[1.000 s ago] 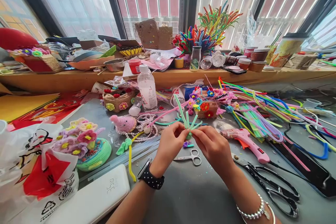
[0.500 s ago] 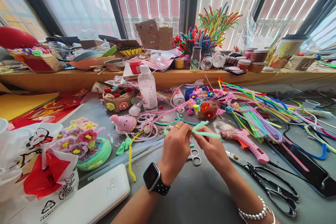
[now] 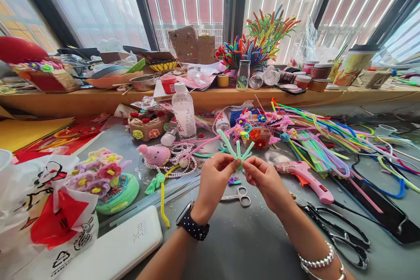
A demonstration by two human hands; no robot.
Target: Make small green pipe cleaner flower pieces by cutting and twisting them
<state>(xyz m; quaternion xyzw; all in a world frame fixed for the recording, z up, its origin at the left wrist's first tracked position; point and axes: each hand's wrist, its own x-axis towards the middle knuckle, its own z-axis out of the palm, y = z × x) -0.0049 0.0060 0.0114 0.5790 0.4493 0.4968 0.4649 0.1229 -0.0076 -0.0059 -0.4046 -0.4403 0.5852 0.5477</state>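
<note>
Two-Point Pinch on a Green Pipe-Cleaner Bundle (image 3: 239,151)

The left hand (image 3: 215,179) is pinching the base of the bundle between thumb and forefinger; the right hand (image 3: 267,179) is gripping close beside it with its own fingertips. The bundle is sitting between both hands, raised above the counter (image 3: 243,245), its strips fanning upward. Small scissors (image 3: 243,197) are lying beneath.

Handling: the left pinch should be bearing tightly at the join, so that the strips are not slipping. The right fingertips should be working low and in small movements, since the fuzzy wire is probably bending easily. Check that the fan is staying evenly spread.

Visibility: the fingertips are covering the join, so how the strips are meeting there is not showing. The right hand's exact contact is remaining uncertain. The right forearm is partly covering the large shears (image 3: 341,227), and the frame edge is cutting off both forearms.
</note>
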